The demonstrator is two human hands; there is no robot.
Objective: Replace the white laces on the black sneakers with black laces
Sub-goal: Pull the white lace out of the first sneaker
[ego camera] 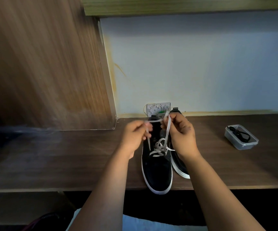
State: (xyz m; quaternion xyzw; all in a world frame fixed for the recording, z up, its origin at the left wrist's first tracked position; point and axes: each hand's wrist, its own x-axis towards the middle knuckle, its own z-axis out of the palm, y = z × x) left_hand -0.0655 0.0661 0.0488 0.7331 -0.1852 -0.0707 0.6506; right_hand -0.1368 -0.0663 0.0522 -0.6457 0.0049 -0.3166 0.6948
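Fingers (164, 122) of both your hands pinching white lace (160, 146); remaining crossings lying below, along sneaker (158, 172) axis, right hand (181, 135) nearer.

Patterned white box (158, 109) against the wall (201, 64), on wooden desk (68, 160).

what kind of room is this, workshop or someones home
Most likely a home, perhaps a bedroom or study nook, not a workshop. A built-in wooden desk runs along a pale painted wall, a wood-panelled cabinet side stands at the left, and a plastic food container holds the spare black laces.
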